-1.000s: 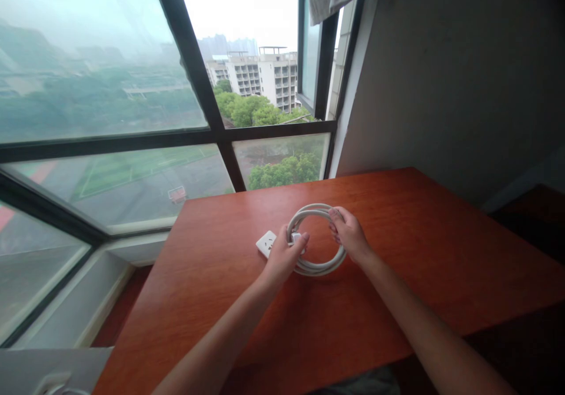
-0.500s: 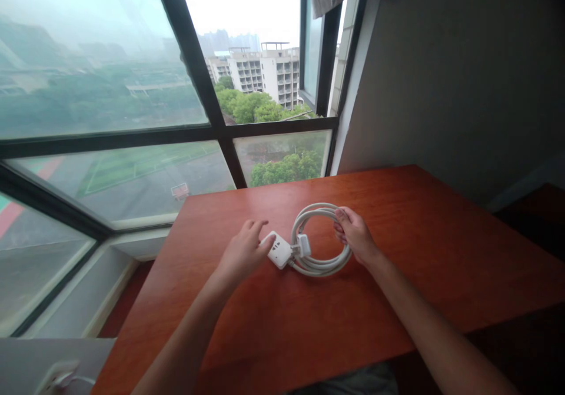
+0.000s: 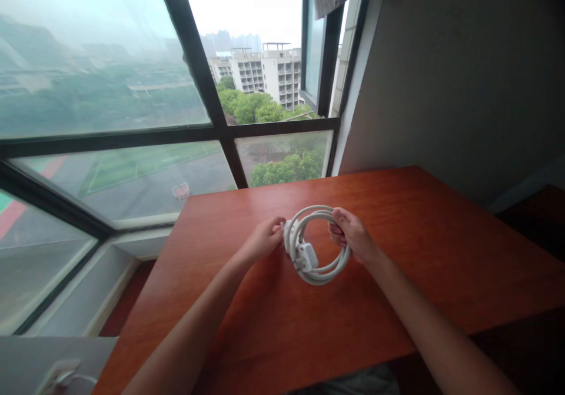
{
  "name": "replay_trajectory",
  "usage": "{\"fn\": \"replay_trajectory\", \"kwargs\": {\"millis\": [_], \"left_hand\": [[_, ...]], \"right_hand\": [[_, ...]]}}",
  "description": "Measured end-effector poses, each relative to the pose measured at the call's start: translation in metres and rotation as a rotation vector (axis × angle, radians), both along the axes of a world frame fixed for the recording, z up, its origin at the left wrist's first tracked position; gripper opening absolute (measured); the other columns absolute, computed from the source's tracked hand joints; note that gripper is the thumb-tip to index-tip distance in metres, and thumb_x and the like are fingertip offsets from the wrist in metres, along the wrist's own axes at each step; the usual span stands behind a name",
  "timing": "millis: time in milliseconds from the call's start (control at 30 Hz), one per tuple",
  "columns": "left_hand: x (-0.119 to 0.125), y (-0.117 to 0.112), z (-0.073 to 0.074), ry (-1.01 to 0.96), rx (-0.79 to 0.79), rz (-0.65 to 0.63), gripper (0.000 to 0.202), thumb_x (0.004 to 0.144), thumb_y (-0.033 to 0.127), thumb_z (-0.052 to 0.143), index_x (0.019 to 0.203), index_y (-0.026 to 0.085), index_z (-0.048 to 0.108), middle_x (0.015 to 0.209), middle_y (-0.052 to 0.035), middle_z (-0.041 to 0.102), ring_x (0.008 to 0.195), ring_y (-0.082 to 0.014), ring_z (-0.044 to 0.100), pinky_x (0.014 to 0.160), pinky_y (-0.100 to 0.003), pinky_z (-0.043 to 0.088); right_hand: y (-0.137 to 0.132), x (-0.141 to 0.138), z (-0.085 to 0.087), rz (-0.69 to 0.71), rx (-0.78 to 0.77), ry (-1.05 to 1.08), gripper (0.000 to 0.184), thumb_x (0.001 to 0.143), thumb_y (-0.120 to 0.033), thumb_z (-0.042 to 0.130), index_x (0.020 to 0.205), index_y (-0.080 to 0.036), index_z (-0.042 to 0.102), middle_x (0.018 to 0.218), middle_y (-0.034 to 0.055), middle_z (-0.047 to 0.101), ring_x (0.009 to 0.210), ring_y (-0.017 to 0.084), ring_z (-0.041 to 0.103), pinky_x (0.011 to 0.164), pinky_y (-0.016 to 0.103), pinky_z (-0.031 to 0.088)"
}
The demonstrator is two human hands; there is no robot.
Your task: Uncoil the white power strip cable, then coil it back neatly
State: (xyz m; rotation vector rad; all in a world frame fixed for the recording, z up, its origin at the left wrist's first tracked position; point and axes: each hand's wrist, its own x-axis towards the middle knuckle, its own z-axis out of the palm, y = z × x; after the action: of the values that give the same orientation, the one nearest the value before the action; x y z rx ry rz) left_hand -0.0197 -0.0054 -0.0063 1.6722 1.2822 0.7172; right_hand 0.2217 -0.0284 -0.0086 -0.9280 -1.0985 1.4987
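Note:
A pale grey extension cord is wound into a loose coil [image 3: 324, 278] above the wooden table. My right hand [image 3: 356, 236] grips the coil at its right side, thumb on top and fingers curled around the strands. On the left, my left hand [image 3: 265, 240] has its fingers closed at the white socket block [image 3: 289, 229], which is mostly hidden behind the strands. The white plug [image 3: 309, 256] hangs at the lower left of the coil, its prongs pointing left.
The reddish-brown table [image 3: 247, 336] extends around both hands. Beyond its far edge stands a dark-framed window [image 3: 273, 129], with one pane swung outward. A grey wall [image 3: 441, 89] rises on the right. At lower left, a wall outlet [image 3: 62, 377] has a white cord in it.
My left hand has moved right and closed at the socket block, which now sits behind the coil instead of beside it. The coil has tilted up, and the plug has shifted slightly down and right.

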Motion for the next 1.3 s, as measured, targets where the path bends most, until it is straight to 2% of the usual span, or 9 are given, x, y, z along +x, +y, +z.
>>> {"fn": "replay_trajectory", "kwargs": {"millis": [133, 267, 433, 633, 833, 933, 1067, 1167, 1300], "left_hand": [[0.015, 0.007, 0.001, -0.220, -0.129, -0.058, 0.038, 0.078, 0.039, 0.059, 0.108, 0.015, 0.063, 0.101, -0.0086, 0.069, 0.096, -0.0235, 0.062, 0.082, -0.033, 0.048], [0.017, 0.008, 0.004, -0.395, -0.334, -0.054, 0.052, 0.083, 0.055, 0.054, 0.118, 0.016, 0.058, 0.111, -0.0108, 0.067, 0.102, -0.0248, 0.063, 0.088, -0.036, 0.047], [0.017, 0.003, 0.012, -0.409, -0.393, -0.089, 0.063, 0.082, 0.065, 0.050, 0.122, 0.017, 0.054, 0.114, -0.0114, 0.066, 0.107, -0.0247, 0.062, 0.092, -0.036, 0.046], [0.026, -0.004, 0.014, -0.258, -0.290, -0.169, 0.075, 0.069, 0.043, 0.077, 0.132, 0.019, 0.045, 0.124, -0.0118, 0.061, 0.112, -0.0255, 0.057, 0.091, -0.034, 0.046], [0.031, -0.008, 0.008, -0.179, -0.193, -0.224, 0.075, 0.070, 0.029, 0.074, 0.136, 0.015, 0.041, 0.124, -0.0128, 0.058, 0.111, -0.0258, 0.055, 0.090, -0.035, 0.046], [0.032, -0.009, 0.005, -0.167, -0.173, -0.204, 0.074, 0.071, 0.025, 0.069, 0.137, 0.014, 0.039, 0.121, -0.0119, 0.059, 0.106, -0.0250, 0.057, 0.087, -0.035, 0.048], [0.031, -0.008, -0.004, -0.138, -0.146, -0.186, 0.073, 0.071, 0.020, 0.062, 0.139, 0.015, 0.036, 0.118, -0.0096, 0.060, 0.100, -0.0228, 0.059, 0.081, -0.032, 0.049], [0.032, -0.007, -0.012, -0.106, -0.083, -0.155, 0.073, 0.074, 0.020, 0.059, 0.142, 0.014, 0.033, 0.121, -0.0100, 0.059, 0.102, -0.0229, 0.059, 0.085, -0.034, 0.049], [0.037, -0.010, -0.014, -0.005, 0.089, -0.068, 0.064, 0.075, 0.022, 0.059, 0.136, 0.011, 0.042, 0.128, -0.0140, 0.056, 0.114, -0.0265, 0.054, 0.100, -0.040, 0.042]], "right_hand": [[0.002, -0.004, -0.003, 0.044, -0.038, -0.011, 0.042, 0.081, -0.059, 0.058, 0.077, -0.021, 0.043, 0.058, -0.0083, 0.036, 0.041, 0.003, 0.023, 0.037, 0.017, 0.015], [0.005, -0.006, -0.011, 0.012, -0.094, -0.043, 0.041, 0.081, -0.058, 0.060, 0.079, -0.020, 0.044, 0.058, -0.0091, 0.037, 0.040, 0.002, 0.024, 0.037, 0.015, 0.016], [0.009, -0.007, -0.021, -0.038, -0.187, -0.065, 0.043, 0.077, -0.059, 0.062, 0.081, -0.020, 0.044, 0.056, -0.0102, 0.038, 0.038, 0.001, 0.024, 0.036, 0.014, 0.015], [0.012, -0.006, -0.028, -0.055, -0.241, -0.062, 0.043, 0.075, -0.059, 0.063, 0.082, -0.020, 0.044, 0.056, -0.0106, 0.039, 0.037, 0.001, 0.024, 0.035, 0.014, 0.016], [0.013, -0.007, -0.029, -0.054, -0.236, -0.096, 0.044, 0.075, -0.060, 0.061, 0.080, -0.021, 0.043, 0.056, -0.0101, 0.040, 0.037, 0.001, 0.025, 0.035, 0.014, 0.017], [0.012, -0.007, -0.029, -0.060, -0.167, -0.189, 0.042, 0.076, -0.059, 0.060, 0.080, -0.020, 0.045, 0.057, -0.0092, 0.042, 0.039, 0.003, 0.029, 0.036, 0.016, 0.021], [0.017, -0.002, -0.032, -0.104, 0.036, -0.528, 0.031, 0.078, -0.047, 0.062, 0.088, -0.019, 0.054, 0.062, -0.0051, 0.053, 0.049, 0.010, 0.047, 0.044, 0.022, 0.038], [0.024, 0.002, -0.036, -0.150, 0.244, -0.816, 0.025, 0.080, -0.036, 0.060, 0.099, -0.019, 0.061, 0.086, 0.0028, 0.065, 0.079, 0.018, 0.061, 0.071, 0.030, 0.050], [0.031, 0.001, -0.041, -0.154, 0.487, -1.045, 0.032, 0.084, -0.026, 0.053, 0.115, -0.017, 0.061, 0.115, 0.0121, 0.062, 0.111, 0.024, 0.056, 0.098, 0.040, 0.043]]}}
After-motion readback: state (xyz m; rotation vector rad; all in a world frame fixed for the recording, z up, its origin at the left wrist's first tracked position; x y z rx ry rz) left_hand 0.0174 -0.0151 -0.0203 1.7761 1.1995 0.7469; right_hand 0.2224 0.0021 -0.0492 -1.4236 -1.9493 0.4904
